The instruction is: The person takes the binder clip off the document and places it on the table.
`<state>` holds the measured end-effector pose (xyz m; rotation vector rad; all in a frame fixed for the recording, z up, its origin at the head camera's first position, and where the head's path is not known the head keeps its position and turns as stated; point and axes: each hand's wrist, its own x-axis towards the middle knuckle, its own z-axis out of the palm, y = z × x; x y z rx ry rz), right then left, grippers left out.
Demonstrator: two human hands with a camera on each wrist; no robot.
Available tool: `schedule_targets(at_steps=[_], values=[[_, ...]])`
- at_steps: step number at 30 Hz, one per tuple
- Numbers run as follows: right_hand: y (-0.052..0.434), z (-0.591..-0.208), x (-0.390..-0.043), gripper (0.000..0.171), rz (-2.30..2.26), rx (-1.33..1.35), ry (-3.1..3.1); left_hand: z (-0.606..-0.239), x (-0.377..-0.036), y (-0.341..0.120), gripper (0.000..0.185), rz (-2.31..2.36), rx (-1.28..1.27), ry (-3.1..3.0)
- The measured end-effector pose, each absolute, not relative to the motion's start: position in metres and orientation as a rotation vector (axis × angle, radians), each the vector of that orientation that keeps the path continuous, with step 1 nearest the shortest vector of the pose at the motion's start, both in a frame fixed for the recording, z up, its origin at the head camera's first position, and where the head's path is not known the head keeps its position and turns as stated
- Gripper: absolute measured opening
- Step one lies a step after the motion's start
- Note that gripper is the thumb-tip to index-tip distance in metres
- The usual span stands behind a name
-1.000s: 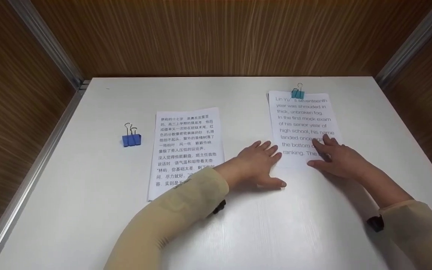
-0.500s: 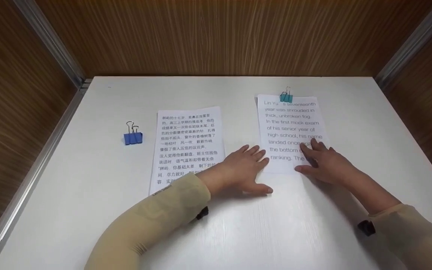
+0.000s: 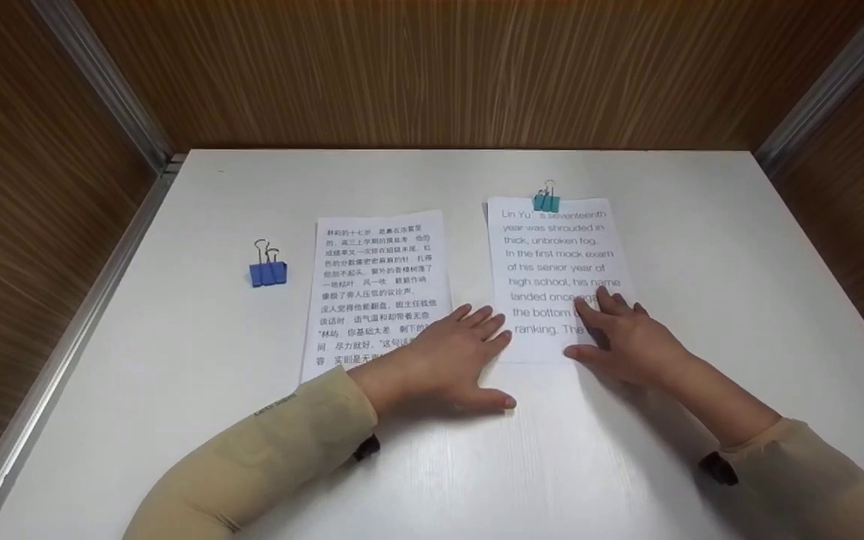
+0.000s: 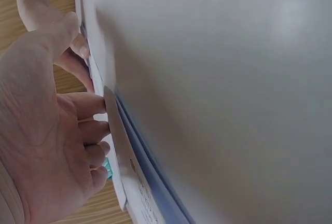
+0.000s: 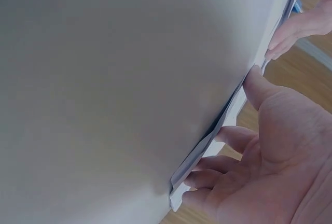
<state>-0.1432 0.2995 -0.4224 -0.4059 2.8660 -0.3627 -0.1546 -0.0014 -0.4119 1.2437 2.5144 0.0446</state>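
Note:
A stack of sheets printed in English [image 3: 552,255] lies on the white table, with a teal binder clip [image 3: 547,202] on its top edge. On its lower right part rest the spread fingers of my right hand [image 3: 631,341], covering a few printed words. My left hand [image 3: 451,360] lies flat with fingers extended, its fingertips near that stack's lower left edge. To the left is a second stack, printed in Chinese [image 3: 376,285]; my left hand and forearm hide its lower right corner. In the right wrist view, my right fingers [image 5: 202,175] touch the paper's edge.
A blue binder clip [image 3: 268,273] stands on the table left of the Chinese sheets, its wire handles up. Wood-grain panels [image 3: 462,75] enclose the table [image 3: 552,457] at the back and both sides.
The English stack with its teal clip has slid left and toward me, closer to the Chinese stack. Both hands have moved the same way with it.

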Motion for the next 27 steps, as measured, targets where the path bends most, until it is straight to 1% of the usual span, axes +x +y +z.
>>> schedule_targets(at_steps=[13,27], values=[[0.280,-0.421,-0.128,0.082,-0.354,-0.483,2.912,-0.413,-0.137,-0.024,0.102,0.108,1.265,2.528],[0.263,-0.421,-0.113,0.082,-0.356,-0.483,2.918,-0.410,-0.122,-0.036,0.102,0.076,1.253,2.532]])
